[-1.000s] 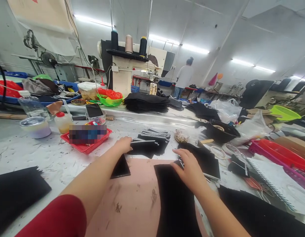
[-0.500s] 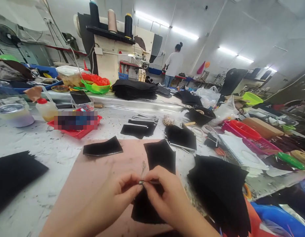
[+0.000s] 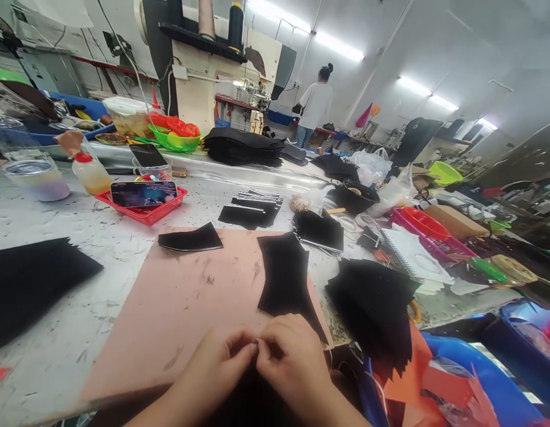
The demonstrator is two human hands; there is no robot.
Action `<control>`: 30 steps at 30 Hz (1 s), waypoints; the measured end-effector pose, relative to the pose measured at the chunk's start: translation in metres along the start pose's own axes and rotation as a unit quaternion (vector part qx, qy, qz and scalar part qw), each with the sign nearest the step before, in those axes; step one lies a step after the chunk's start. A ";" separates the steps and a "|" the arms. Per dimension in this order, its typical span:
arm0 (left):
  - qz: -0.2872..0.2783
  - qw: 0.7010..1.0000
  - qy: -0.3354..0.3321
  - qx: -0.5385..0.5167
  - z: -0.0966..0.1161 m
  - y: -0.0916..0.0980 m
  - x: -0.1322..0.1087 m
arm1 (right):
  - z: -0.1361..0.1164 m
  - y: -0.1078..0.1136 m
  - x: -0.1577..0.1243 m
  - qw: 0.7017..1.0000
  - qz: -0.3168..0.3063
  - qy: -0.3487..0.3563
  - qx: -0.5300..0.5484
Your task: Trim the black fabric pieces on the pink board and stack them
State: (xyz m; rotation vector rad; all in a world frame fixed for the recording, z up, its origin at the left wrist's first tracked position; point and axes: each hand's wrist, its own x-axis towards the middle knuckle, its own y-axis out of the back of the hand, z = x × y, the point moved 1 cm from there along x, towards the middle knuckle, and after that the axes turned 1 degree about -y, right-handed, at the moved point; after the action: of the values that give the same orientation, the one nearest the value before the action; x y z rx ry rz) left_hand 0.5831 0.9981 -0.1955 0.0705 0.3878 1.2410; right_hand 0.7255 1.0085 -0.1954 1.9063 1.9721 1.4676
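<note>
My left hand (image 3: pixel 228 362) and my right hand (image 3: pixel 292 356) meet at the near edge of a pink board (image 3: pixel 203 296). Thumb and forefinger of each are pinched together on something tiny between them, too small to name. Dark material lies below the hands, partly hidden by them. Just beyond my right hand a black cut piece (image 3: pixel 283 273) rests on the board. Another, smaller black piece (image 3: pixel 191 238) lies at the board's far left corner.
Black piece stacks lie left (image 3: pixel 34 284), right (image 3: pixel 372 302) and behind the board (image 3: pixel 250 210). A red basket (image 3: pixel 154 214) holds a phone (image 3: pixel 143 194). Beyond stand a sewing machine (image 3: pixel 192 89) and a person (image 3: pixel 316 104). A blue bin (image 3: pixel 479 367) is at lower right.
The view has tilted down and the board's near edge now shows. Both hands have moved nearer my body, off the black piece, which is now more exposed. Their fingers stay pinched.
</note>
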 end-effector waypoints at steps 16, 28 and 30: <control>0.191 0.913 -0.096 0.348 -0.032 0.042 0.019 | 0.069 0.084 -0.023 0.887 -0.241 -0.362 0.158; 0.116 0.701 -0.413 0.570 -0.021 0.031 -0.004 | 0.104 0.025 0.024 0.870 -0.100 -0.469 0.114; 0.129 0.663 -0.425 0.602 -0.027 0.027 -0.006 | 0.099 0.027 0.029 0.844 -0.125 -0.484 0.195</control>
State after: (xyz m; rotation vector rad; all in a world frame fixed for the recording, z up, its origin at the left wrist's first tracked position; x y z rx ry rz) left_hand 0.5480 0.9978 -0.2120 1.8540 0.3011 0.8737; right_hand 0.7980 1.0836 -0.2181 1.8121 1.8866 -0.0662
